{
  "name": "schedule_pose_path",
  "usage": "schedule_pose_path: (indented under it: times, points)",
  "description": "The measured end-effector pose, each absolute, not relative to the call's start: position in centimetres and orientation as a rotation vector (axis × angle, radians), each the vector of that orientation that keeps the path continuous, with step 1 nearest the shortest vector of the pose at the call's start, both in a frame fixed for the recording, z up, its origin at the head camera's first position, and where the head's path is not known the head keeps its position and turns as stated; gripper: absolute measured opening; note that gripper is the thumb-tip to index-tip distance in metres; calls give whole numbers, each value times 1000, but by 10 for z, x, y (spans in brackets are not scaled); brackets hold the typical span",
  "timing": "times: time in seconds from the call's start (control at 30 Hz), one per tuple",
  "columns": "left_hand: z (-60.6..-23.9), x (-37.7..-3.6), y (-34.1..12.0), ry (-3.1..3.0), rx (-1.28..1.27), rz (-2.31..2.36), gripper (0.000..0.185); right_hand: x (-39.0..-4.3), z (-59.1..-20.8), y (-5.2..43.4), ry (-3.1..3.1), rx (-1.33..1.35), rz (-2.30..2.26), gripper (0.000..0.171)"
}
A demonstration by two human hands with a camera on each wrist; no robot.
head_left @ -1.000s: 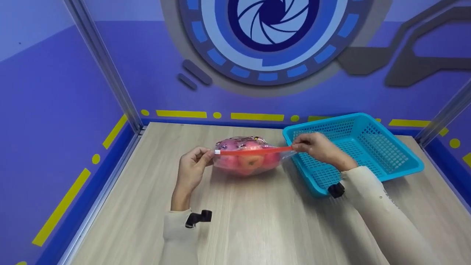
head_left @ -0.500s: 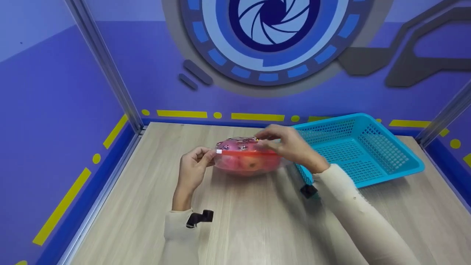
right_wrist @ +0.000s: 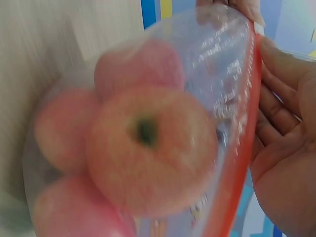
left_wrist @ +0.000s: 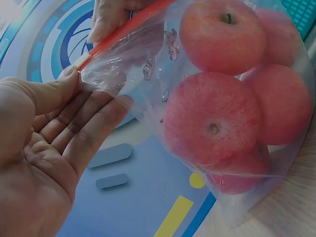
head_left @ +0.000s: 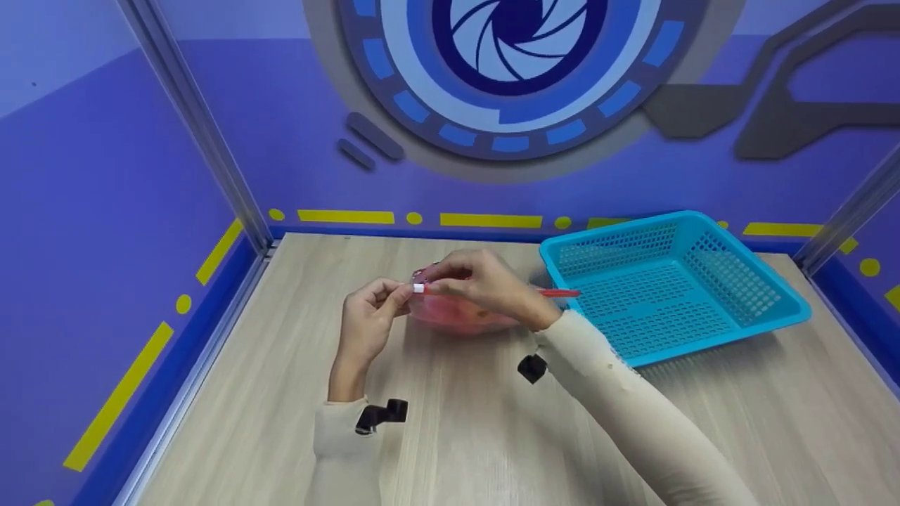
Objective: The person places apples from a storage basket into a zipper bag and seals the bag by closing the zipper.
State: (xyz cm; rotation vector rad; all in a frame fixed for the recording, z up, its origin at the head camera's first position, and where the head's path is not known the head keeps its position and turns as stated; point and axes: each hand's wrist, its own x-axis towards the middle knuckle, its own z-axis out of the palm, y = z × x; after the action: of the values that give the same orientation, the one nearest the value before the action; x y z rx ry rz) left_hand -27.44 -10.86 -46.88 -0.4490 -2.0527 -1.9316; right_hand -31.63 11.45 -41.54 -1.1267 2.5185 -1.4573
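Note:
A clear zip bag point(head_left: 457, 318) printed with small cartoon figures holds several red apples point(left_wrist: 213, 123). Along its top runs a red zip strip point(right_wrist: 247, 128), with a white slider point(head_left: 419, 289) at the left end. My left hand point(head_left: 364, 320) pinches that left corner between thumb and finger, its other fingers loosely bent below. Just right of the slider, my right hand point(head_left: 489, 282) pinches the red strip, covering much of the bag in the head view. The strip's right end sticks out past the right hand, near the basket.
A turquoise perforated basket point(head_left: 770, 322) stands at the back right of the wooden table point(head_left: 457, 436). Behind it rises a blue patterned wall point(head_left: 281, 140), with metal posts point(head_left: 204, 133) at the corners.
My right hand has let go of the strip's right end, moved left along the bag, and now pinches the strip beside the slider. The left hand has kept its hold.

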Motion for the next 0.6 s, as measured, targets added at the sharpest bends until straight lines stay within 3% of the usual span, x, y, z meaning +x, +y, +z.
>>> schedule_pose_path:
  times: [0.6]
  points:
    - [-463,-273,-109,-2051,-473,-1967,11,-311,-419,106,2495,-978,-1496,10]
